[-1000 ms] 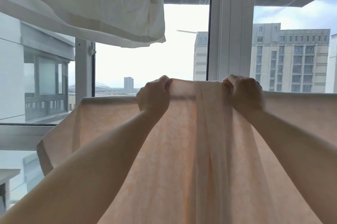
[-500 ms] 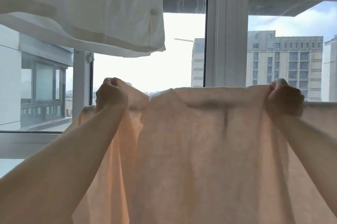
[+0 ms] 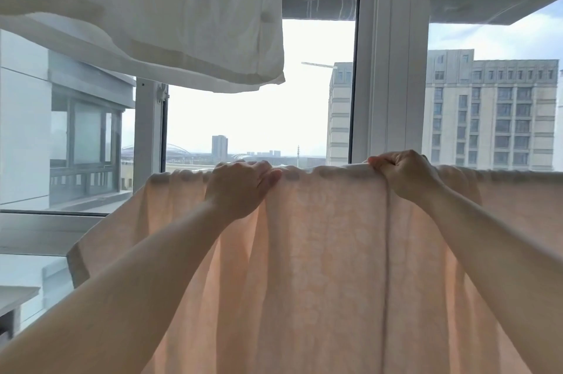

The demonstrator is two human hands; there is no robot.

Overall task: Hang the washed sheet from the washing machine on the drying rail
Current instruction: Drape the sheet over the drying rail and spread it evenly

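Head view, left hand (image 3: 240, 187), right hand (image 3: 402, 174) gripping sheet (image 3: 320, 251)

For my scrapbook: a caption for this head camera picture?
Both hands grip the peach sheet by a window.

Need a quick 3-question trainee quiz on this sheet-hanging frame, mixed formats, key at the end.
1. True or false: the left hand holds nothing.
2. What hangs above the peach sheet at upper left? A) white cloth B) blue towel C) empty hanger
3. Fill in: the right hand grips the sheet at its ____ edge.

Key: 1. False, it grips the sheet's top edge. 2. A, the white cloth. 3. Top.
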